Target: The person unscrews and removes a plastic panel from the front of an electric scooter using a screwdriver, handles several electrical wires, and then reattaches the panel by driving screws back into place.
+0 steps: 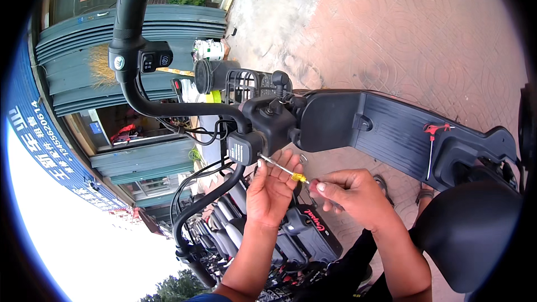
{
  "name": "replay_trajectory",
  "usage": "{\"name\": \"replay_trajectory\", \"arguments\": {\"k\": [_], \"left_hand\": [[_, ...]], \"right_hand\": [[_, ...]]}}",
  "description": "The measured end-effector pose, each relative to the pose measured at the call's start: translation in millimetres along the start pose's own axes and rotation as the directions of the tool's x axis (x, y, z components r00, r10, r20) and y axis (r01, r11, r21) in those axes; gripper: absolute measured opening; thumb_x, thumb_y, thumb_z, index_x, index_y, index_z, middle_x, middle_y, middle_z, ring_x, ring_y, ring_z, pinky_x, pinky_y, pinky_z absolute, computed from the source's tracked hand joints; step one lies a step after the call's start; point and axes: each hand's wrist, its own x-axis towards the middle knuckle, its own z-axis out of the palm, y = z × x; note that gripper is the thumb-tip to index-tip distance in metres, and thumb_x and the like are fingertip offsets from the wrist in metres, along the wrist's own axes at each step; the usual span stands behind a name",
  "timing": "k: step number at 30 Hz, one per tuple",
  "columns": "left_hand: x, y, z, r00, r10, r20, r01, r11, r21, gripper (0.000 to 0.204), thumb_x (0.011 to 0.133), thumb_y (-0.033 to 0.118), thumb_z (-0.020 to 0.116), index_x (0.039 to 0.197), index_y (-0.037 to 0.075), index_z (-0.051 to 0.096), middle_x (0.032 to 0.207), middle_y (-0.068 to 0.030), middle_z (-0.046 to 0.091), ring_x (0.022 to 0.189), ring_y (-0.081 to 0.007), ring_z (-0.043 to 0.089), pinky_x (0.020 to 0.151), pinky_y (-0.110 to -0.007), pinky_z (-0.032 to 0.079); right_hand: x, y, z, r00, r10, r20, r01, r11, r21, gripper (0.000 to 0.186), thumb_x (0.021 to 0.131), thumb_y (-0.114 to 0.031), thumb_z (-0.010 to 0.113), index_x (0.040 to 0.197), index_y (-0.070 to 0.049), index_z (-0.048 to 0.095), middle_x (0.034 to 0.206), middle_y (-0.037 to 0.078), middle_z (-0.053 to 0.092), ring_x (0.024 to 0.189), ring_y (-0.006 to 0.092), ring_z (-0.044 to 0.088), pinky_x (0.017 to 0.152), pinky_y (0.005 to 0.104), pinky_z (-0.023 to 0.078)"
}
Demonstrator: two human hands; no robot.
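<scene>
A black handlebar (pixel 184 108) of an electric scooter runs down the left, with a black stem clamp (pixel 244 148) at its middle. From the clamp a thin metal rod (pixel 274 163) with a yellow piece (pixel 299 177) slants toward my right hand (pixel 353 194). That hand pinches the rod's far end, where a reddish bit shows between the fingers; its exact kind is unclear. My left hand (pixel 272 193) is palm up just under the rod, its fingers stretched out. Whether it touches the rod is hard to tell.
A red-handled T-shaped tool (pixel 432 134) lies on the black footboard (pixel 391 123). The black seat (pixel 470 235) is at lower right. Beyond the handlebar are a black basket (pixel 244 85), a dark bucket (pixel 210 75) and a white bucket (pixel 209 50). Several parked scooters (pixel 235 218) stand beyond my left forearm.
</scene>
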Motion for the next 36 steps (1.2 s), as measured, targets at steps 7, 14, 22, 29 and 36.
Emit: {"name": "replay_trajectory", "arguments": {"k": [7, 14, 22, 29, 36], "left_hand": [[11.7, -5.8, -0.8, 0.999, 0.020, 0.038, -0.017, 0.997, -0.073, 0.032, 0.110, 0.017, 0.064, 0.137, 0.000, 0.062, 0.132, -0.0190, 0.074, 0.127, -0.0359, 0.071, 0.110, -0.050, 0.059], [9.0, -4.9, 11.4, 0.997, -0.012, -0.079, -0.001, 0.987, -0.161, 0.030, 0.107, 0.013, 0.070, 0.133, 0.002, 0.063, 0.130, -0.0185, 0.073, 0.126, -0.0358, 0.070, 0.112, -0.051, 0.058], [8.5, -1.7, 19.1, 0.989, -0.062, -0.135, 0.032, 0.976, -0.216, 0.030, 0.109, 0.013, 0.066, 0.134, -0.004, 0.064, 0.133, -0.0230, 0.073, 0.124, -0.0353, 0.073, 0.109, -0.050, 0.060], [15.4, -0.2, 6.2, 0.997, -0.045, 0.070, 0.061, 0.968, -0.244, 0.039, 0.109, 0.015, 0.067, 0.141, -0.007, 0.062, 0.140, -0.0253, 0.069, 0.131, -0.0374, 0.069, 0.114, -0.051, 0.056], [15.8, -9.0, -4.1, 0.998, -0.030, 0.049, 0.039, 0.980, -0.198, 0.040, 0.108, 0.018, 0.069, 0.139, -0.006, 0.063, 0.133, -0.0235, 0.074, 0.126, -0.0359, 0.072, 0.113, -0.049, 0.057]], "right_hand": [[-13.3, -1.4, 8.3, 0.983, -0.047, -0.180, 0.068, 0.991, 0.113, 0.047, 0.103, -0.021, 0.075, 0.140, 0.006, 0.065, 0.112, 0.014, 0.077, 0.088, 0.0206, 0.076, 0.071, 0.0282, 0.059], [-33.4, 16.6, 10.7, 0.956, -0.019, -0.293, 0.069, 0.984, 0.162, 0.045, 0.108, -0.030, 0.071, 0.135, 0.006, 0.067, 0.097, 0.015, 0.076, 0.070, 0.0156, 0.070, 0.059, 0.0264, 0.054], [-31.6, 22.0, 14.6, 0.908, -0.321, -0.270, 0.224, 0.916, -0.334, 0.058, 0.112, -0.049, 0.057, 0.137, 0.003, 0.067, 0.091, 0.014, 0.076, 0.060, 0.0155, 0.063, 0.054, 0.0260, 0.046], [-29.4, 18.3, 18.5, 0.874, -0.275, -0.400, 0.167, 0.944, -0.285, 0.050, 0.108, -0.035, 0.070, 0.143, 0.001, 0.065, 0.097, 0.012, 0.077, 0.068, 0.0144, 0.066, 0.055, 0.0240, 0.047], [-26.5, -0.6, -3.7, 0.932, 0.290, -0.217, -0.209, 0.920, 0.331, 0.045, 0.106, -0.027, 0.074, 0.140, 0.000, 0.066, 0.089, 0.009, 0.073, 0.067, 0.0133, 0.063, 0.062, 0.0267, 0.052]]}}
